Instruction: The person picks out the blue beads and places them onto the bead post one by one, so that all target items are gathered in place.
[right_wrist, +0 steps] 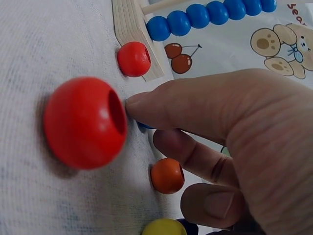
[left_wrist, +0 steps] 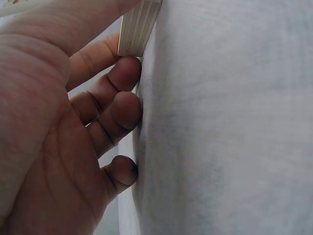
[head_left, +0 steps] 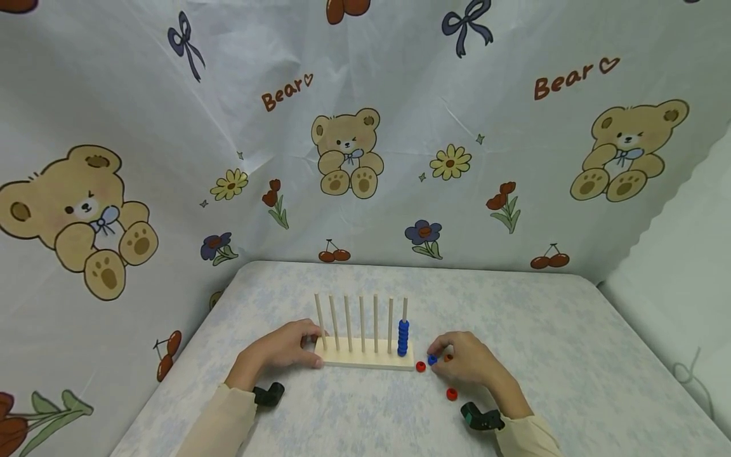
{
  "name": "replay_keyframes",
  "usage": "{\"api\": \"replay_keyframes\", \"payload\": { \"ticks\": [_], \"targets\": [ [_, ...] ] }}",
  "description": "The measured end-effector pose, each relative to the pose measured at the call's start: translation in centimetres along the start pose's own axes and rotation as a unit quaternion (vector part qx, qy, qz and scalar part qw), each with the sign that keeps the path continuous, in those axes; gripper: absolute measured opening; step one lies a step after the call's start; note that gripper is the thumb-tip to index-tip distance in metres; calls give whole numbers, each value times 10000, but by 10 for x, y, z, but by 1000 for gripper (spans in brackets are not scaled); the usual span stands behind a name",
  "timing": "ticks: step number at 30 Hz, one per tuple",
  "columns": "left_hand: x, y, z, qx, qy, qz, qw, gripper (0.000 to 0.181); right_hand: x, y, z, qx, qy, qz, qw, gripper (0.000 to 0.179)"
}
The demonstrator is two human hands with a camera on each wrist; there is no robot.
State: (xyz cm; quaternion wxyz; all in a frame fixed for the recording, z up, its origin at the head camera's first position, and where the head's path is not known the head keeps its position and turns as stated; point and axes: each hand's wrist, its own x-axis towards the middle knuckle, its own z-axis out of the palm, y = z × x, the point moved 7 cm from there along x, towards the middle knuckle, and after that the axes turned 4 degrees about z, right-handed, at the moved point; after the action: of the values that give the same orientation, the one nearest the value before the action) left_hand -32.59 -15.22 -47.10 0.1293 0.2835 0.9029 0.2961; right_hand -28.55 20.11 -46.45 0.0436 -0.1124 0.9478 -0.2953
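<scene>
Right hand (head_left: 465,362) pinches blue bead (head_left: 432,360) off rack's right end | left hand (head_left: 285,349) clamps wooden peg rack (head_left: 365,355) at its left end | red bead (head_left: 421,367) touching rack's corner

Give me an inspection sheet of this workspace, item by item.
Surface: table under a pale flowered cloth.
Job's things: wooden rack with seven upright rods; blue beads stacked on the rightmost rod; a blue bead at the right fingertips.
Clutter: loose red beads near the rack's right end; an orange bead and a yellow one by the right hand.
Grippers: left hand grips the rack's left end; right hand pinches the blue bead on the cloth.
Cables: a thin cord at the far right.
Surroundings: bear-print sheet hung behind and to the left.
</scene>
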Motion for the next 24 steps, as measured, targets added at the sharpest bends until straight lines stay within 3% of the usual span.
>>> {"api": "replay_keyframes", "payload": {
  "ticks": [24],
  "targets": [
    [1,-1,1,93,34,48,9999,43,0,-1,-2,-232,209,192,9993,19]
  ]
}}
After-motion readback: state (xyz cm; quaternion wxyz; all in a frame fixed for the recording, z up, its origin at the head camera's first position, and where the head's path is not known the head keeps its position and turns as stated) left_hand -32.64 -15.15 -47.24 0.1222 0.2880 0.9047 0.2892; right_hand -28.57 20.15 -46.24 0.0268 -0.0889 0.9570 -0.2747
